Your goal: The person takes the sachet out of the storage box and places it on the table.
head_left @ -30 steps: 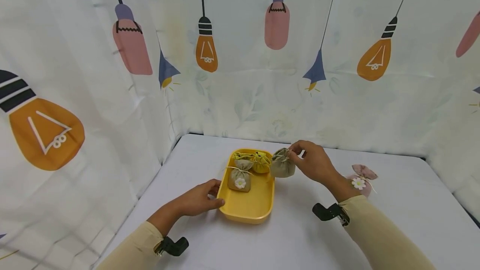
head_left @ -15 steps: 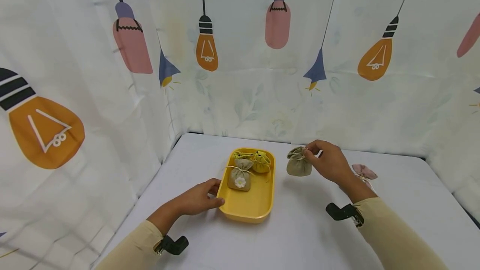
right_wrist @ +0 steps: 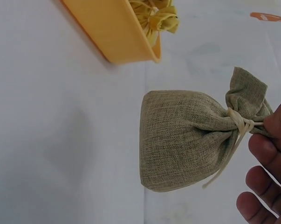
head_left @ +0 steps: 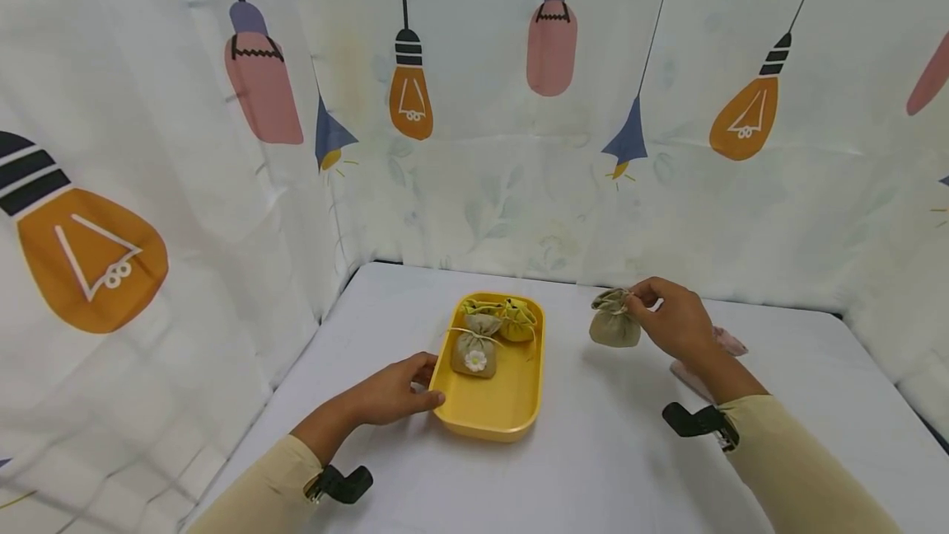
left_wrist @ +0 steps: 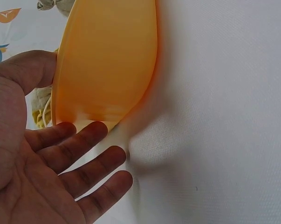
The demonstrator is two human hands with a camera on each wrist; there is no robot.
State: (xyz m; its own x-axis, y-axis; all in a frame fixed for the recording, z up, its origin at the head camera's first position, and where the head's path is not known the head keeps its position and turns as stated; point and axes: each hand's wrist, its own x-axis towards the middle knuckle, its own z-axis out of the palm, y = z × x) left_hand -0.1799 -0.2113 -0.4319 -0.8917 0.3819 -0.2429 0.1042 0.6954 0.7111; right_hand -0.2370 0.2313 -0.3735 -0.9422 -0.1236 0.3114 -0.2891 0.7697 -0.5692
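Note:
A small grey-green drawstring pouch (head_left: 614, 326) hangs above the table, to the right of the yellow tray (head_left: 489, 414). My right hand (head_left: 673, 321) pinches it by the tied neck between thumb and index finger, the other fingers loosely bent. In the right wrist view the pouch (right_wrist: 182, 140) shows a cream cord around its gathered top. My left hand (head_left: 391, 390) holds the tray's left side; in the left wrist view the thumb hooks over the rim and fingertips lie against the outer wall. Inside the tray are a beige pouch (head_left: 469, 343) with a white flower and yellow pouches (head_left: 516, 323).
Behind my right wrist a pink pouch (head_left: 730, 342) lies on the white table (head_left: 586, 468), partly hidden by the forearm. A curtain (head_left: 489, 188) printed with lamps and bulbs hangs along the table's back and left side.
My right hand has carried the grey-green pouch rightward, from beside the tray's far right corner out over the table. My left hand and the tray have stayed in place.

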